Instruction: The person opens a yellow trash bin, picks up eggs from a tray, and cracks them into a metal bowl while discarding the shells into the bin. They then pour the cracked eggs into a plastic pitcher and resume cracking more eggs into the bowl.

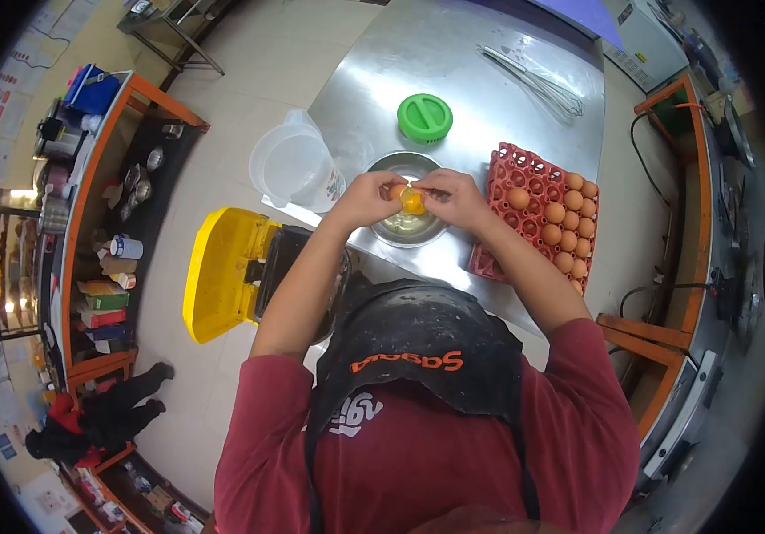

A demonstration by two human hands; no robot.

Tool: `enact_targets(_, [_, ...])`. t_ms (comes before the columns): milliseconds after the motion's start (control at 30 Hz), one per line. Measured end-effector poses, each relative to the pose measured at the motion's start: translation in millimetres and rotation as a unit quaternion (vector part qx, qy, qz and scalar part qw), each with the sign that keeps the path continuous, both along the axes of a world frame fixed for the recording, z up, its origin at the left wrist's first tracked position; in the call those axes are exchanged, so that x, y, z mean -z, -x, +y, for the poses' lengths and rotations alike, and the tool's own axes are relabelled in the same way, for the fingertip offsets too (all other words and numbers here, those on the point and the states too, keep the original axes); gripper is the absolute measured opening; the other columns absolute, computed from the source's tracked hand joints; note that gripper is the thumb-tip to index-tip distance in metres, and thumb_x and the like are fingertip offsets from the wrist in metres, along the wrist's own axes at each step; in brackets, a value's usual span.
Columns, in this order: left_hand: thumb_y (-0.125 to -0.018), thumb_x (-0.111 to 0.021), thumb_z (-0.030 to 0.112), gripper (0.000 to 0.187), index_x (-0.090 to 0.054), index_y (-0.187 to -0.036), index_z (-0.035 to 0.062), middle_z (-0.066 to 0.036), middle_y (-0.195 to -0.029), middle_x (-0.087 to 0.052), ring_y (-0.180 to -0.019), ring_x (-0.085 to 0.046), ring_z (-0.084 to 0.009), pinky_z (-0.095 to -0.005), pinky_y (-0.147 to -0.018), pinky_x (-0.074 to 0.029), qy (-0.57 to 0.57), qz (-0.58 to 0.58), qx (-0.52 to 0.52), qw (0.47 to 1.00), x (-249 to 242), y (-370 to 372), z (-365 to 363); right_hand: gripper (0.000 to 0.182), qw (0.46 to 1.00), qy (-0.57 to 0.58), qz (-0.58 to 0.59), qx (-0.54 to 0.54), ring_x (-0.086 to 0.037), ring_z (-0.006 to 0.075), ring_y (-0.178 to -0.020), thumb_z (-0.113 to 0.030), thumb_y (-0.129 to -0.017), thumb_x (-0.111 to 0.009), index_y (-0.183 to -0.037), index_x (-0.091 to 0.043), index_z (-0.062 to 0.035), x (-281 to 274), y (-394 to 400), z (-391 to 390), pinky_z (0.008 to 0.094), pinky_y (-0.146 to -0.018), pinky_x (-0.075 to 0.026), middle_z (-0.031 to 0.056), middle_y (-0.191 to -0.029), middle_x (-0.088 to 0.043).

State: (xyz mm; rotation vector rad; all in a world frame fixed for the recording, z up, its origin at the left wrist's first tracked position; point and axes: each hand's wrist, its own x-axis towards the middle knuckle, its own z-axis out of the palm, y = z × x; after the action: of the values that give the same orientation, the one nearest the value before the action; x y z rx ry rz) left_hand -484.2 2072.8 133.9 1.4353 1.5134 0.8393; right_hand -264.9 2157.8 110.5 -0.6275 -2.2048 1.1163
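Both my hands, left (366, 199) and right (454, 194), grip a cracked egg (411, 201) over the bowl (409, 233); shell's brittle, yolk slippery, so I'm holding the edges.

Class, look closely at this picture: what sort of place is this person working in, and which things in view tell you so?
Probably a working kitchen or bakery. A steel worktable holds a red tray of eggs, a wire whisk and a metal bowl, over which both hands split an egg.
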Motion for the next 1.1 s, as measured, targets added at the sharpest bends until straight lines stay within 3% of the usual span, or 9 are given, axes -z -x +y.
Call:
enact_targets(200, [-0.076,-0.074,0.011,0.038,-0.072,-0.112,-0.0026,-0.021,-0.103,-0.072,-0.09,-0.071,-0.0288,-0.0354,-0.081,-0.055,-0.168,0.201,0.056,0.963,-36,4,19,0.026,0.997,-0.074,0.017,0.024,-0.069,0.017,-0.086,-0.002,-0.084,-0.071,-0.109,-0.076,-0.0029,-35,-2,10,0.0279,-0.075,-0.056,0.0107,-0.097,-0.072])
enact_targets(433, [-0.085,-0.08,0.012,0.046,-0.064,-0.126,-0.0012,-0.012,-0.112,-0.07,-0.104,-0.068,-0.0184,-0.0316,-0.088,-0.055,-0.049,-0.055,-0.069,0.995,-60,-9,-21,0.012,0.996,0.05,-0.032,0.069,-0.068,0.0179,-0.091,-0.01,-0.087,-0.076,-0.098,-0.076,-0.005,-54,20,-14,0.0305,-0.083,-0.055,0.0086,-0.1,-0.071])
enact_targets(500, [-0.087,-0.08,0.013,0.05,-0.058,-0.131,-0.0013,-0.011,-0.117,-0.069,-0.107,-0.066,-0.0171,-0.0317,-0.089,-0.055,-0.023,-0.142,-0.104,0.984,-30,1,-48,0.014,0.993,-0.11,-0.033,0.016,-0.067,0.0232,-0.094,-0.015,-0.088,-0.076,-0.1,-0.076,-0.0075,-30,35,-26,0.0353,-0.088,-0.053,0.0084,-0.101,-0.071])
enact_targets(667, [-0.088,-0.074,0.0,0.049,-0.053,-0.132,-0.0003,-0.014,-0.125,-0.065,-0.113,-0.064,-0.0222,-0.0336,-0.095,-0.055,0.025,-0.324,-0.264,0.908,32,41,-170,0.019,0.966,-0.163,-0.111,-0.168,-0.063,0.0318,-0.104,-0.02,-0.095,-0.064,-0.106,-0.076,-0.0105,-23,77,-86,0.0434,-0.094,-0.049,0.0111,-0.108,-0.068])
enact_targets(767, [-0.089,-0.072,-0.001,0.053,-0.05,-0.136,0.001,-0.016,-0.129,-0.062,-0.116,-0.063,-0.0261,-0.0374,-0.099,-0.053,0.017,-0.384,-0.38,0.841,81,67,-249,0.023,0.975,-0.037,-0.119,-0.183,-0.061,0.0332,-0.107,-0.018,-0.097,-0.06,-0.114,-0.073,-0.0091,-29,76,-110,0.0442,-0.095,-0.048,0.0138,-0.108,-0.066])
enact_targets(867, [-0.086,-0.076,0.006,0.076,-0.036,-0.151,0.0018,-0.015,-0.139,-0.057,-0.121,-0.061,-0.0265,-0.0367,-0.1,-0.052,0.151,-0.277,-0.466,0.827,141,84,-300,0.027,0.985,-0.038,-0.099,-0.135,-0.06,0.0352,-0.107,-0.016,-0.097,-0.059,-0.119,-0.069,-0.0055,-18,39,-92,0.0453,-0.095,-0.048,0.0157,-0.106,-0.065])
enact_targets(933, [-0.087,-0.077,0.013,0.075,-0.038,-0.15,0.0007,-0.018,-0.138,-0.058,-0.12,-0.061,-0.0258,-0.0339,-0.097,-0.052,0.234,-0.008,-0.412,0.881,190,101,-318,0.026,0.99,0.024,-0.124,-0.055,-0.06,0.0351,-0.107,-0.013,-0.097,-0.057,-0.118,-0.067,-0.0005,-24,-10,-62,0.0447,-0.098,-0.047,0.0172,-0.107,-0.064])
enact_targets(1033, [-0.088,-0.077,0.021,0.063,-0.051,-0.141,-0.0018,-0.021,-0.126,-0.065,-0.112,-0.066,-0.0244,-0.0317,-0.091,-0.053,0.234,0.32,-0.356,0.846,184,91,-295,0.021,0.955,-0.14,-0.211,0.158,-0.064,0.0338,-0.096,-0.012,-0.093,-0.061,-0.11,-0.069,-0.0009,-61,-104,-21,0.0424,-0.088,-0.052,0.0167,-0.102,-0.066])
enact_targets(1100, [-0.089,-0.076,0.024,0.051,-0.059,-0.129,-0.0035,-0.021,-0.114,-0.069,-0.104,-0.069,-0.0242,-0.033,-0.087,-0.054,0.213,0.168,-0.314,0.91,135,67,-254,0.019,0.919,-0.166,-0.274,0.228,-0.063,0.0319,-0.101,-0.014,-0.091,-0.064,-0.106,-0.068,-0.0019,-77,-165,-9,0.0433,-0.088,-0.051,0.0155,-0.098,-0.066])
